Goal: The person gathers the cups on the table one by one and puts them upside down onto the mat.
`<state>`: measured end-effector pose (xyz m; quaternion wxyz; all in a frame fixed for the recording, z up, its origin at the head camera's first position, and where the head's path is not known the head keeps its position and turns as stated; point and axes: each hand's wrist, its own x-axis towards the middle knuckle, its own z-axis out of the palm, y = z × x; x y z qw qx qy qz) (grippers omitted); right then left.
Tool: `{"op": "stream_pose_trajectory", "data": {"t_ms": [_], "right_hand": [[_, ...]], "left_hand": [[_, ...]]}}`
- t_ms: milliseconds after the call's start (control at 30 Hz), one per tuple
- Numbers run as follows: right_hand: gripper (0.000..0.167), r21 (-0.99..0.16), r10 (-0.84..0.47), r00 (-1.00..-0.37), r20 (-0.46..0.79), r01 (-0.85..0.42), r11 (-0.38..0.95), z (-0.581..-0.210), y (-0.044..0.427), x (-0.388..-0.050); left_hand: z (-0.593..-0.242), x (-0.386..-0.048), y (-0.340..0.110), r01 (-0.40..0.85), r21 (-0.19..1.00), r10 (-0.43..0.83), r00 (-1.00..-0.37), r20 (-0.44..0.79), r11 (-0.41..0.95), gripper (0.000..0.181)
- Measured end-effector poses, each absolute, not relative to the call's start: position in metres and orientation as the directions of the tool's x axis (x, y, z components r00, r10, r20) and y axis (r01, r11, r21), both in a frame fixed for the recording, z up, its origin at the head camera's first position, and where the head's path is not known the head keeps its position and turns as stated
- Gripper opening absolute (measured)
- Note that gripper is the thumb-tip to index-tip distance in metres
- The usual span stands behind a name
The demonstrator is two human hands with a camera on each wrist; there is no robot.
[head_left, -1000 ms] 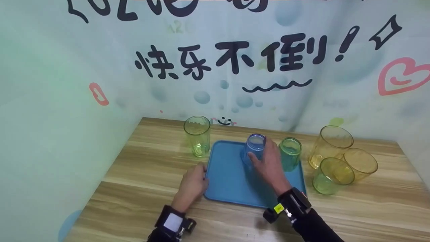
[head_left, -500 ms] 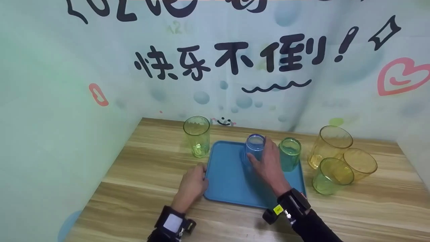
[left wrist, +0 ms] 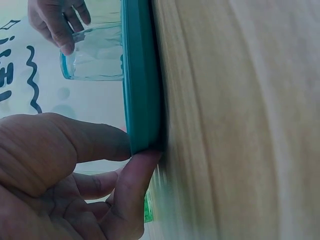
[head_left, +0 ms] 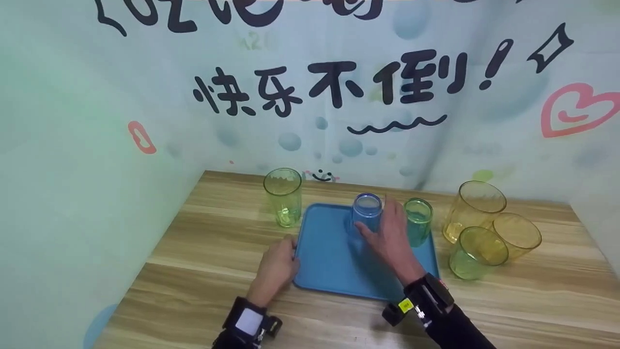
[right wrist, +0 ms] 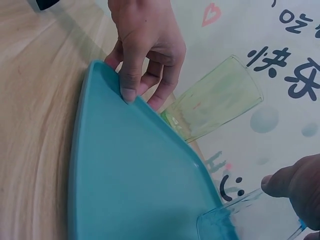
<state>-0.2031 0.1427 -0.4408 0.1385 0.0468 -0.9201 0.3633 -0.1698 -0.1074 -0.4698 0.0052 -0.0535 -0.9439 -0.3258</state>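
My left hand pinches the near-left edge of a blue rectangular tray. In the left wrist view, the thumb lies over the tray rim and a finger is under it. An upside-down blue drinking glass stands toward the back of the tray. My right hand is spread beside that glass, with its thumb at or very near the side. The other fingers stand slightly off to the right. An upside-down green glass stands on the tray, right of the hand.
A tall yellow-green glass stands upright behind the left hand, off the tray. Right of the tray are a tall amber glass, a shorter amber glass and a short green glass, close together. A printed backdrop rises behind the wooden table.
My right hand has loosened on the blue glass, its fingers moving slightly right, away from the side. The blue glass stays in place. My left hand keeps its pinch on the tray.
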Motion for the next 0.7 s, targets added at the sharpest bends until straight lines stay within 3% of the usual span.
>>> {"op": "stream_pose_trajectory", "data": {"t_ms": [200,433,700], "right_hand": [[0.094,-0.669,0.028,-0.974,0.224,-0.133,0.732,-0.434,0.147,-0.198],[0.092,-0.672,-0.007,-0.957,0.290,-0.209,0.711,-0.431,0.149,-0.195],[0.085,-0.670,-0.022,-0.934,0.357,-0.273,0.690,-0.421,0.156,-0.190]], "left_hand": [[-0.468,-0.168,-0.108,0.118,0.616,0.109,-0.993,0.053,0.779,0.027],[-0.468,-0.167,-0.109,0.153,0.620,0.124,-0.988,0.090,0.770,0.024],[-0.468,-0.168,-0.109,0.121,0.628,0.113,-0.992,0.053,0.769,0.025]]}}
